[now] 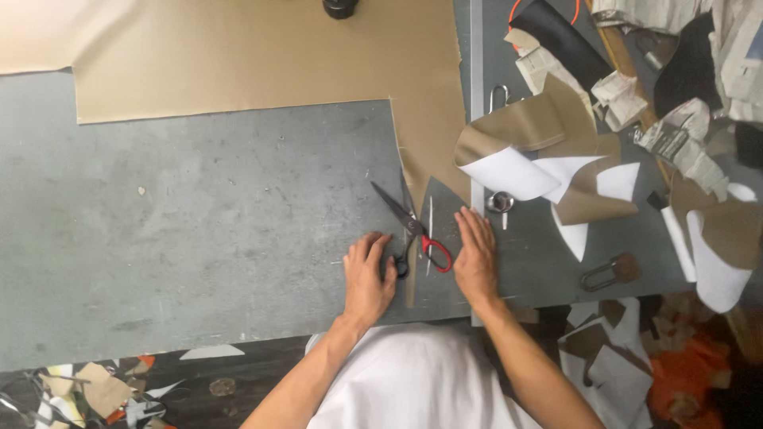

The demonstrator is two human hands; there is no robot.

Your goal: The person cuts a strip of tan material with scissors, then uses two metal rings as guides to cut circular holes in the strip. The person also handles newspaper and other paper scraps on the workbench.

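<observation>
You're working in soft, fairly dim, even light w/ no hard shadows; only a faint dark edge sits under your left hand (367, 274) and right hand (475, 258). Top-left corner is washed out, where the tan sheet (262, 56) blows to pale glare, so light seems to come from that side. The grey table (191, 230) reads flat, low contrast. White backs of the cut pieces (509, 173) are bright but not clipped. Overall pic is slightly soft, compression smear on fine detail. Scissors (413, 230) are reasonably sharp; right-edge clutter and floor scraps at bottom go darker and muddier. Slight wide-angle bend at the edges.
</observation>
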